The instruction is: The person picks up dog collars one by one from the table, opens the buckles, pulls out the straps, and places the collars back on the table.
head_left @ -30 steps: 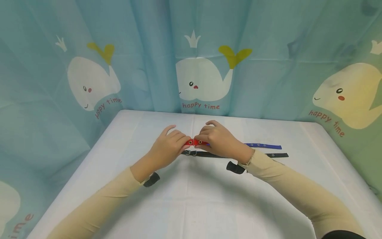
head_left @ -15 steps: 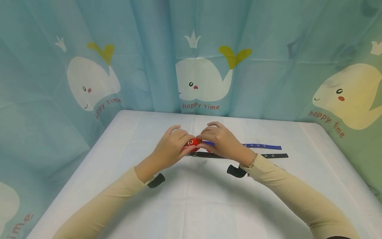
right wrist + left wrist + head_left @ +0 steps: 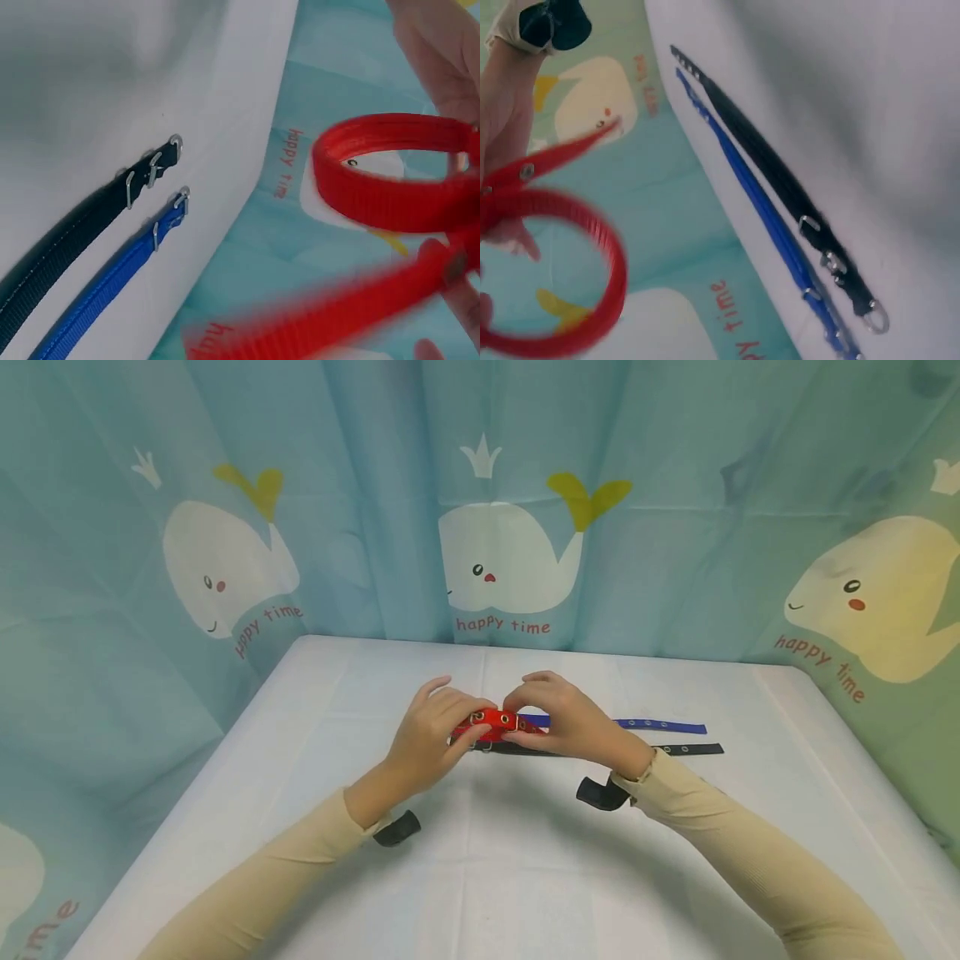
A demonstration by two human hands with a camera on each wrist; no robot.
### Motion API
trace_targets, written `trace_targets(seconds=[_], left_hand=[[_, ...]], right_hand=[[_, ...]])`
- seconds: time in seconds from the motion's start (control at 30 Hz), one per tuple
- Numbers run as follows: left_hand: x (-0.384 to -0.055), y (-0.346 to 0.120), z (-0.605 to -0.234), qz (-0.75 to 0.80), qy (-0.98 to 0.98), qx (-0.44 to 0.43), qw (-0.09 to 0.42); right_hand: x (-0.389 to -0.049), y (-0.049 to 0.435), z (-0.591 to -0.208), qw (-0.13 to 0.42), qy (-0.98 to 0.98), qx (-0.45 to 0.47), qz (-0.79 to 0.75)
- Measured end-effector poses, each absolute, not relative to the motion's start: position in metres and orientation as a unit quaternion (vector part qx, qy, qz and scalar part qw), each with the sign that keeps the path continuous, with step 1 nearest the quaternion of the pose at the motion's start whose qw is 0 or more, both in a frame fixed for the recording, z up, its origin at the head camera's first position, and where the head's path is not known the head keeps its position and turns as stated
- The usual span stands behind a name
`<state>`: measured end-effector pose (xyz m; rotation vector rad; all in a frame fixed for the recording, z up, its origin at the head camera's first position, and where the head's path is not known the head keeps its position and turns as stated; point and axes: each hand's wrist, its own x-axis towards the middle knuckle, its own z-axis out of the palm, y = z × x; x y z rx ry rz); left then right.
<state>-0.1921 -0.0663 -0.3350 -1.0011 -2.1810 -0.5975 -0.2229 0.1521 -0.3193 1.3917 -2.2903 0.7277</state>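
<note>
Both hands hold a red collar (image 3: 491, 724) with metal eyelets and a buckle, raised above the table. It is bent into a loop, and a free strap end sticks out past the buckle. My left hand (image 3: 426, 737) pinches its left side between thumb and fingers. On the other side, my right hand (image 3: 573, 720) pinches the strap by the metal buckle. In the right wrist view the red loop (image 3: 382, 206) and its blurred tail show close up. Whether the buckle's prong sits in a hole is too small to tell.
Behind and below the hands, a blue collar (image 3: 663, 726) and a black collar (image 3: 697, 749) lie side by side on the white table (image 3: 480, 877), with metal rings and buckles at their left ends. A whale-print curtain (image 3: 390, 527) hangs past the table's far edge.
The red collar has turned, so its buckle and eyelets now show between the hands. My right hand has shifted right and slightly down; the left has moved slightly right. The other collars stay put.
</note>
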Motion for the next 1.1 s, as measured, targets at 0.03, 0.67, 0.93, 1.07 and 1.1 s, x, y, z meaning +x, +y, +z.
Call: trace_targets(seconds=[0.03,0.67,0.93,1.07,1.1], left_hand=[[-0.192,-0.066,-0.335,-0.224,-0.835,-0.381,0.327],[-0.198,-0.065,-0.333,-0.118,-0.774,-0.415,0.463],[-0.2,-0.06,-0.327,-0.047,-0.774,-0.423,0.469],[-0.2,-0.062,-0.327,-0.051,-0.777,-0.414,0.471],[-0.2,-0.062,-0.327,-0.049,-0.78,-0.412,0.47]], right_hand=[[-0.222,0.152,-0.319,0.187,-0.812,0.493,0.25],[-0.213,0.153,-0.321,0.327,-0.783,0.498,0.178],[-0.212,0.151,-0.319,0.379,-0.771,0.495,0.13],[-0.213,0.154,-0.32,0.386,-0.775,0.482,0.132],[-0.213,0.154,-0.32,0.387,-0.776,0.481,0.129]])
